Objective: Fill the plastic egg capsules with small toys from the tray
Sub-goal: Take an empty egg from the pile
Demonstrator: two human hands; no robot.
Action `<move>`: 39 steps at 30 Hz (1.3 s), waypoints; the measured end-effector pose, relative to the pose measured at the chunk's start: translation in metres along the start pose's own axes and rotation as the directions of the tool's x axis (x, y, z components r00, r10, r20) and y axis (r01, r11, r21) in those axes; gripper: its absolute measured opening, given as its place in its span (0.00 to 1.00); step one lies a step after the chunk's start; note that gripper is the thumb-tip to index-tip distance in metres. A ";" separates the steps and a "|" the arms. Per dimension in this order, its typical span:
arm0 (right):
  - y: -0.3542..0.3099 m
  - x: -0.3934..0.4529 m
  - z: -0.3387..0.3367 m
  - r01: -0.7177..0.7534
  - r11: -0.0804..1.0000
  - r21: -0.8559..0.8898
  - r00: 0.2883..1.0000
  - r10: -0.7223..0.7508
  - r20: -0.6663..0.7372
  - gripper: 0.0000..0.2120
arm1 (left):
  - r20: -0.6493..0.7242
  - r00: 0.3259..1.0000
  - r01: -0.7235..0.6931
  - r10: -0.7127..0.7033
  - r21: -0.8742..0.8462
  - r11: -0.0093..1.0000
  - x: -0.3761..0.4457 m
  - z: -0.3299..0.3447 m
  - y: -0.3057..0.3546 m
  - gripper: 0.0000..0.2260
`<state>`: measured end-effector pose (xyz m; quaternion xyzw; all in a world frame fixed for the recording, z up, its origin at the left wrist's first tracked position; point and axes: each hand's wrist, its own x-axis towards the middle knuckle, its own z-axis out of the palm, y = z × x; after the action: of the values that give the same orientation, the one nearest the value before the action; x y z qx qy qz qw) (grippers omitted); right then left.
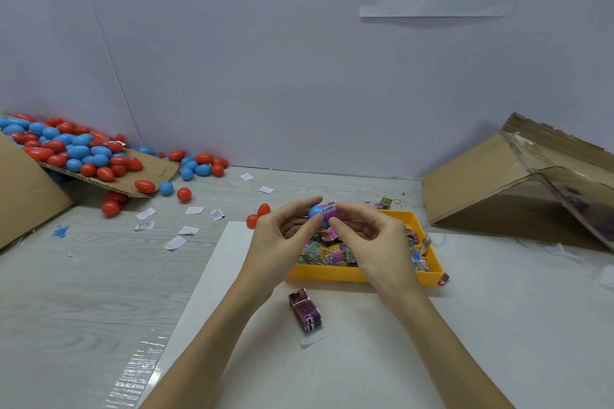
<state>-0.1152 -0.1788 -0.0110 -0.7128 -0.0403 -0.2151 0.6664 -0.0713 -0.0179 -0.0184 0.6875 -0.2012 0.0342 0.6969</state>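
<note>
At frame centre our left hand (282, 236) pinches the blue capsule half (315, 212) while our right hand (368, 236) pinches the purple toy packet (329, 209) into it; we judge the bulky packet could jam or slip out.

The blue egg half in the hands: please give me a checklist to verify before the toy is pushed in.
1. Left hand holds the blue egg half: ok.
2. Right hand pinches the purple toy packet: ok.
3. Packet meets the half's opening: cannot tell, fingers hide it.
4. Matching second half ready: cannot tell.
5. More toys in the yellow tray: ok.
</note>
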 end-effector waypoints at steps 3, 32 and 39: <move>0.000 0.000 0.000 -0.039 0.999 0.009 0.999 0.039 0.004 0.11 | -0.029 0.998 -0.049 0.048 -0.006 0.999 -0.003 0.002 0.002 0.14; -0.012 0.000 0.000 -0.539 0.590 0.601 0.835 0.471 0.285 0.14 | 0.046 0.947 -0.314 0.317 0.323 0.893 -0.004 0.004 0.002 0.22; -0.014 -0.001 0.001 -0.592 0.485 0.643 0.791 0.505 0.347 0.17 | 0.110 0.939 -0.343 0.325 0.317 0.884 -0.004 0.004 0.002 0.20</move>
<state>-0.1208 -0.1758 0.0011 -0.3747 0.0709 0.0828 0.9207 -0.0763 -0.0206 -0.0184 0.7504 -0.3266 0.1683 0.5494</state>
